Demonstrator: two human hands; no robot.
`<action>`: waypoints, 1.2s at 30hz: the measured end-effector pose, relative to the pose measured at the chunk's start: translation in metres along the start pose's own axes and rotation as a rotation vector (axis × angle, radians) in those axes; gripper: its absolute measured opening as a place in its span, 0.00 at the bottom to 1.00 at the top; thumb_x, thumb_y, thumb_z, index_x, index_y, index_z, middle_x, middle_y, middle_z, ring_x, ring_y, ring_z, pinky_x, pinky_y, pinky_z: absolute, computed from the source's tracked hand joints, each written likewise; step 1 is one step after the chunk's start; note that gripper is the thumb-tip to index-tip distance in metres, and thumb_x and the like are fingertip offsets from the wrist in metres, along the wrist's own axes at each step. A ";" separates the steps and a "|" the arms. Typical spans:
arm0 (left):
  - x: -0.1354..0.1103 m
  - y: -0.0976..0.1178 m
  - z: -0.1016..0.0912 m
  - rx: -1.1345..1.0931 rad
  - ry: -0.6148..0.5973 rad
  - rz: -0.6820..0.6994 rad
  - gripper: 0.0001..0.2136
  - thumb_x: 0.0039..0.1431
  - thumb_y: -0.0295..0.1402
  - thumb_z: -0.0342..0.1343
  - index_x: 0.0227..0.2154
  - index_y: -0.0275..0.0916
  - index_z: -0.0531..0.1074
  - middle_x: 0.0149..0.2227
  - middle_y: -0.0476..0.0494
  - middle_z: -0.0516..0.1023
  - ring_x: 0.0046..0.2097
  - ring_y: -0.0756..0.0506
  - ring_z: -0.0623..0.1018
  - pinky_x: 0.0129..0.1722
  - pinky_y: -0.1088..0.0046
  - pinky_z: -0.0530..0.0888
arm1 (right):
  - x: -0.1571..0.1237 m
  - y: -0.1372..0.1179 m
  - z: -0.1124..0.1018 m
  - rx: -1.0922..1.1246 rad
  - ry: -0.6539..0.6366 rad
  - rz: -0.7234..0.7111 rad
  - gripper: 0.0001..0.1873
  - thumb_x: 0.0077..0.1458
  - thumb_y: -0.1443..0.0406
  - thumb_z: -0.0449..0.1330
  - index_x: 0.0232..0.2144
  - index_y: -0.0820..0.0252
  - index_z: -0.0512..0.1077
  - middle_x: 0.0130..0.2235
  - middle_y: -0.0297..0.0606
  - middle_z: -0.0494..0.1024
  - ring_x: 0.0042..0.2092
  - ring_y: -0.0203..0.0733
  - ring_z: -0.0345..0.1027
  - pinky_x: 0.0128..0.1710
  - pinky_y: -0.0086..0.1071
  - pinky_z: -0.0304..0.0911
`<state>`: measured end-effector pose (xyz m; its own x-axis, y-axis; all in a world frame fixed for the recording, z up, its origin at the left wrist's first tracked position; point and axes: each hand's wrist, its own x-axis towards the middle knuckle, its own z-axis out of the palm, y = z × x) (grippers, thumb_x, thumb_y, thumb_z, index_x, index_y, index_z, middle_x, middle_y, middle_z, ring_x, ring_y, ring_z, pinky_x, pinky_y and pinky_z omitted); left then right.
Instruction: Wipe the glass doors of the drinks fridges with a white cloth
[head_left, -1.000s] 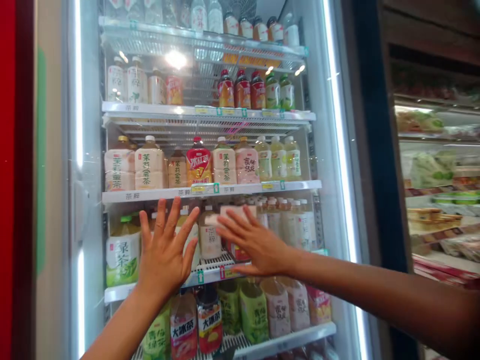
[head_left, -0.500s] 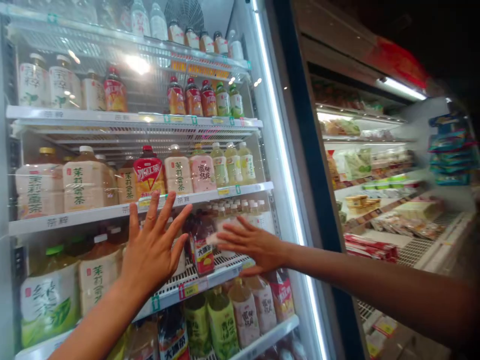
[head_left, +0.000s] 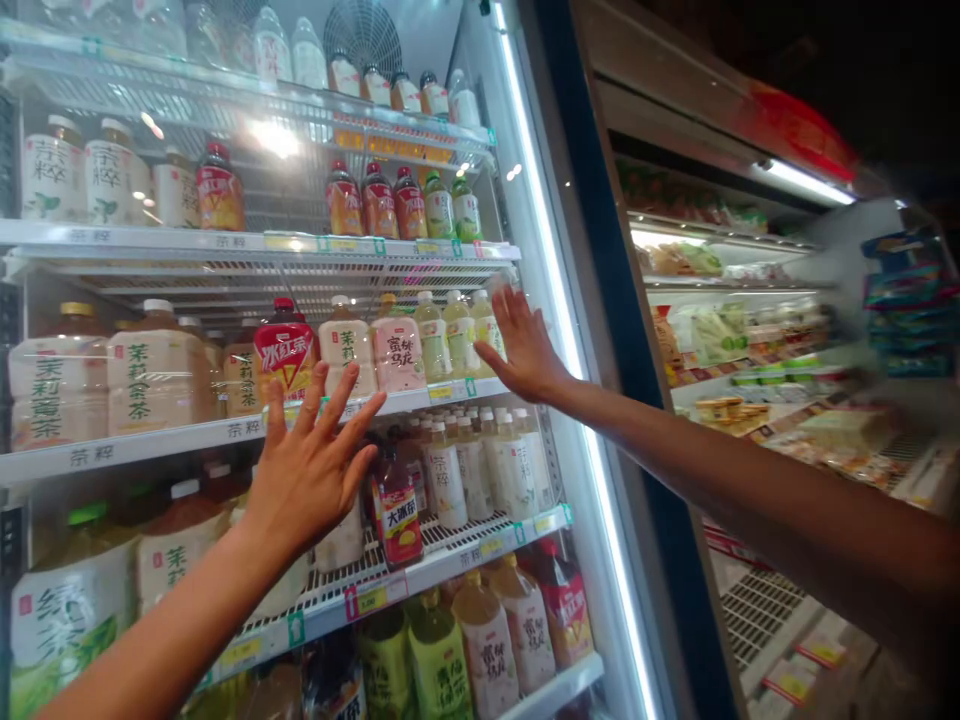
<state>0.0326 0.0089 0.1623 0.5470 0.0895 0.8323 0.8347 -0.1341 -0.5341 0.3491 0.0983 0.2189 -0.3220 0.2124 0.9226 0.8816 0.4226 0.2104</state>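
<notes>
Both palms lie flat and empty on the glass cooler door (head_left: 525,180): left hand (head_left: 311,475) centre frame, right hand (head_left: 525,350) beside the lit frame edge, where fingers could get pinched.

bottles (head_left: 450,340) on shelves (head_left: 225,432) behind glass door (head_left: 540,200)

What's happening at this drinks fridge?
A person stands before a glass-fronted drinks cooler with both hands spread flat and open. The left hand is raised in front of the middle shelves, near a red-labelled bottle. The right hand is up by the cooler's right edge, level with a row of pale tea bottles. Neither hand holds anything.
</notes>
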 end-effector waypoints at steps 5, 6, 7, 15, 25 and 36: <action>-0.012 -0.038 -0.017 0.062 -0.026 -0.031 0.36 0.70 0.44 0.49 0.73 0.58 0.35 0.77 0.47 0.37 0.77 0.36 0.37 0.73 0.39 0.33 | 0.010 -0.062 0.003 0.063 -0.136 -0.649 0.56 0.61 0.34 0.46 0.73 0.49 0.19 0.77 0.37 0.34 0.77 0.56 0.27 0.75 0.62 0.31; -0.016 -0.048 -0.022 0.071 -0.030 -0.042 0.36 0.70 0.44 0.49 0.73 0.58 0.35 0.77 0.47 0.37 0.77 0.36 0.37 0.72 0.38 0.33 | 0.019 -0.073 0.002 0.063 -0.147 -0.707 0.55 0.61 0.34 0.47 0.73 0.48 0.21 0.77 0.36 0.37 0.77 0.55 0.29 0.75 0.61 0.32; -0.021 -0.057 -0.026 0.079 -0.035 -0.055 0.36 0.70 0.44 0.48 0.73 0.59 0.35 0.77 0.47 0.37 0.77 0.36 0.37 0.72 0.38 0.33 | 0.033 -0.083 0.000 0.060 -0.131 -0.683 0.54 0.62 0.34 0.45 0.74 0.47 0.22 0.77 0.36 0.38 0.77 0.56 0.30 0.75 0.62 0.32; -0.070 -0.117 -0.069 0.147 -0.060 -0.191 0.35 0.71 0.44 0.46 0.73 0.60 0.34 0.77 0.48 0.34 0.77 0.35 0.37 0.72 0.40 0.32 | 0.087 -0.191 0.009 0.070 -0.041 -0.806 0.54 0.62 0.34 0.45 0.75 0.60 0.37 0.77 0.45 0.42 0.77 0.57 0.30 0.75 0.60 0.30; -0.119 -0.157 -0.094 0.115 -0.069 -0.281 0.35 0.71 0.48 0.46 0.72 0.65 0.32 0.77 0.51 0.34 0.77 0.36 0.36 0.72 0.39 0.29 | 0.111 -0.239 0.007 0.098 -0.068 -0.781 0.55 0.61 0.34 0.47 0.74 0.62 0.40 0.77 0.48 0.40 0.77 0.59 0.28 0.74 0.63 0.25; -0.119 -0.141 -0.094 0.095 -0.070 -0.262 0.35 0.70 0.49 0.46 0.72 0.64 0.33 0.78 0.52 0.34 0.77 0.35 0.37 0.72 0.40 0.30 | 0.097 -0.198 0.007 0.078 0.028 -0.556 0.55 0.59 0.34 0.50 0.75 0.51 0.34 0.77 0.42 0.38 0.77 0.64 0.27 0.71 0.70 0.27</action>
<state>-0.1564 -0.0759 0.1522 0.3118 0.1771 0.9335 0.9487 -0.0045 -0.3160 0.1412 0.0417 0.2646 -0.7211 -0.0840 0.6877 0.5528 0.5286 0.6442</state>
